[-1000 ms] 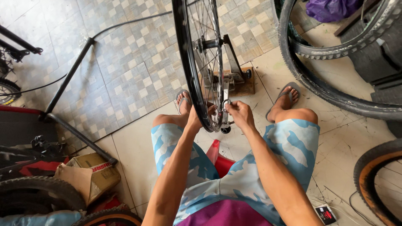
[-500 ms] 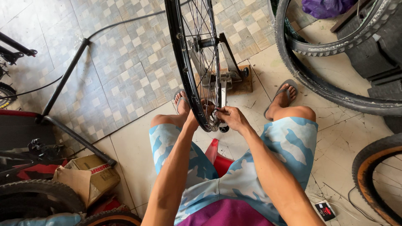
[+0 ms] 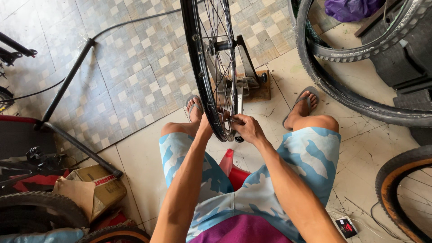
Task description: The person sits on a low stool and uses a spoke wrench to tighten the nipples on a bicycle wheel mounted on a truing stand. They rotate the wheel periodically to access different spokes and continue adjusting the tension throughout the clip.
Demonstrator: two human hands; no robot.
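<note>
At the bottom of the wheel [image 3: 211, 67], spokes are pinched by right hand [image 3: 247, 128]; left hand [image 3: 208, 126], behind the rim, grip untellable.

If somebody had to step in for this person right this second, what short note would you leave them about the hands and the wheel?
Left hand: behind the black rim, mostly hidden, seemingly steadying its lower part.
Right hand: fingers pinched at the spokes near the bottom of the rim; whether it holds a small tool cannot be told.
Wheel: bare of tyre, upright in a stand on the floor, between the person's knees.
Nearby: a loose tyre at right, a cardboard box at left.
Done: wheel mounted in the stand. How many spokes are finished or left cannot be told.
</note>
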